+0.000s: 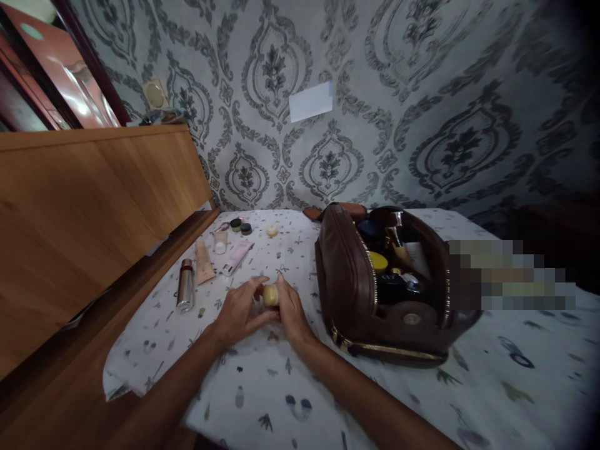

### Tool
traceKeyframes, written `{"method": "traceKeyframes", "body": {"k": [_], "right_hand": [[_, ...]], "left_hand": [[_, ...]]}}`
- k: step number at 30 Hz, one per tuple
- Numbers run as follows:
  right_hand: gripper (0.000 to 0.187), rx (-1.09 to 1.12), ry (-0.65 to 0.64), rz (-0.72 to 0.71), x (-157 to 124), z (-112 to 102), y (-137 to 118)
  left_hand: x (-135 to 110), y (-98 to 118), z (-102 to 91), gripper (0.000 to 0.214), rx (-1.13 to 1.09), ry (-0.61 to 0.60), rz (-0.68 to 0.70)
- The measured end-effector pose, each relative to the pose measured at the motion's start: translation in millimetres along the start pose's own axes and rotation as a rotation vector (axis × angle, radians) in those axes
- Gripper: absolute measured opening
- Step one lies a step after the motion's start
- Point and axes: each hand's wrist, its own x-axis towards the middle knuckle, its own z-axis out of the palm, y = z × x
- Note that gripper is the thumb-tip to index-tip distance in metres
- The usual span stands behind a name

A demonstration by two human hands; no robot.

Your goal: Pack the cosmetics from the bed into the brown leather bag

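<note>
A small jar with a pale yellow lid [270, 295] is held low over the patterned white cloth, between my two hands. My left hand [239, 310] curls around its left side, thumb below and fingers at the top. From the right, my right hand [291, 312] presses its fingers against the same jar. The brown leather cosmetic bag [340, 269] stands unzipped just right of my right hand. Inside it are a yellow round lid [377, 262], a gold-and-clear bottle [397, 244] and several dark containers.
Left of my hands lie a silver bottle [186, 287], a peach tube [203, 262], a pink tube [238, 257] and a white-capped tube [220, 241]. Farther back are dark jars [245, 229] and a cream jar [272, 231]. A wooden panel [103, 206] borders the left; the patterned wall [281, 150] stands behind.
</note>
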Motion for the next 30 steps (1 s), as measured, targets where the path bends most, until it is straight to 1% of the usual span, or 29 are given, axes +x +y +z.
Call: {"method": "traceKeyframes", "body": {"k": [2, 4, 6, 9, 11, 13, 18, 23, 30], "right_hand": [[0.054, 0.019, -0.01, 0.007, 0.8, 0.2, 1.1], [0.054, 0.027, -0.018, 0.01, 1.5, 0.5, 2.1], [0.054, 0.022, -0.017, 0.003, 2.0, 0.8, 2.9], [0.055, 0.018, -0.017, 0.012, 2.0, 1.0, 3.9], [0.056, 0.024, -0.017, 0.035, 1.9, 0.9, 4.5], [0.057, 0.035, -0.02, 0.053, 1.6, 0.7, 4.7], [0.06, 0.076, -0.057, 0.086, 0.8, 1.1, 1.7], [0.064, 0.111, -0.085, 0.118, -0.3, 1.9, -2.4], [0.065, 0.12, -0.087, 0.129, -1.0, 1.9, -4.1]], "left_hand": [[0.4, 1.9, -1.4, 0.04, -0.01, -0.013, 0.044], [0.8, 3.1, -1.2, 0.032, -0.033, -0.016, 0.044], [0.8, 3.1, 0.3, 0.029, -0.062, -0.003, -0.008], [0.8, 3.3, 2.3, 0.025, -0.137, -0.016, -0.119], [1.4, 4.2, 2.4, 0.025, -0.219, -0.031, -0.182], [2.4, 5.3, 1.9, 0.029, -0.299, -0.037, -0.211], [4.3, 6.3, 1.5, 0.036, -0.381, -0.04, -0.205], [4.1, 6.2, 1.3, 0.037, -0.402, -0.042, -0.218], [3.2, 3.9, 1.5, 0.034, -0.401, -0.046, -0.209]]}}
